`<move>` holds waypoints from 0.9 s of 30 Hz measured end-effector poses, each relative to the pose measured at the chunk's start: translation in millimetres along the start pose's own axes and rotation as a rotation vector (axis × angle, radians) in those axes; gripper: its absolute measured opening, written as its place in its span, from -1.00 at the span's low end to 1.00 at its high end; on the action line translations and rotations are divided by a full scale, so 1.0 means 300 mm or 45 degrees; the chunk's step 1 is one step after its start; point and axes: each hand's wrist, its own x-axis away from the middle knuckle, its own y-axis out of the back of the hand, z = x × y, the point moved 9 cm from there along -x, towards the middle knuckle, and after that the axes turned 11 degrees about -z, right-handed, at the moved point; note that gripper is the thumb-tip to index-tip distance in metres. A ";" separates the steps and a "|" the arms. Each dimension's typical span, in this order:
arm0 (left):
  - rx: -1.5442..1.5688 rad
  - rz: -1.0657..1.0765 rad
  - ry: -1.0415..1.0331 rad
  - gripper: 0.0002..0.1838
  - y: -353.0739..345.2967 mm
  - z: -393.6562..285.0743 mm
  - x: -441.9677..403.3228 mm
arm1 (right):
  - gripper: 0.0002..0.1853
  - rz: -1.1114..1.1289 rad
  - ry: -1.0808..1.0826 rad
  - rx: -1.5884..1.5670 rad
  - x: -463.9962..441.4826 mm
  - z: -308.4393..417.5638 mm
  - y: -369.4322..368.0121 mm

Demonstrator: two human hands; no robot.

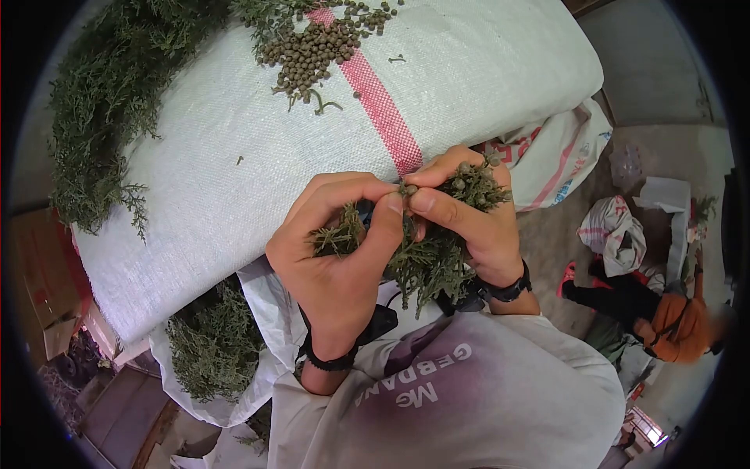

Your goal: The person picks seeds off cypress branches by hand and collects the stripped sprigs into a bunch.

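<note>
Both of my hands meet in front of my chest, at the near edge of a stuffed white woven sack. My left hand is closed, its thumb and forefinger pinched at a small round berry, with green foliage showing inside its curl. Fingers bent, my right hand grips a leafy evergreen sprig that bears several round berries. Its thumb and forefinger touch the berry at the pinch from the other side. A pile of brown berries lies on the sack's top, beside its red stripe.
Evergreen branches cover the sack's left side. Below it, an open white bag holds more foliage. Another printed sack lies behind at right. A person in orange sits farther right near a white bag. Cardboard boxes stand left.
</note>
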 end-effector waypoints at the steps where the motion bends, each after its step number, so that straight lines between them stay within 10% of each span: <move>1: -0.006 -0.006 -0.005 -0.87 0.001 0.000 -0.001 | -0.82 -0.001 0.026 -0.006 0.000 0.000 -0.001; 18: -0.079 0.065 -0.074 -0.89 0.018 -0.005 -0.023 | -0.87 -0.048 0.338 0.309 -0.003 0.011 -0.006; 27: 0.132 0.026 0.564 -0.93 0.055 0.098 0.000 | -0.86 -0.067 0.068 0.192 -0.010 -0.022 -0.048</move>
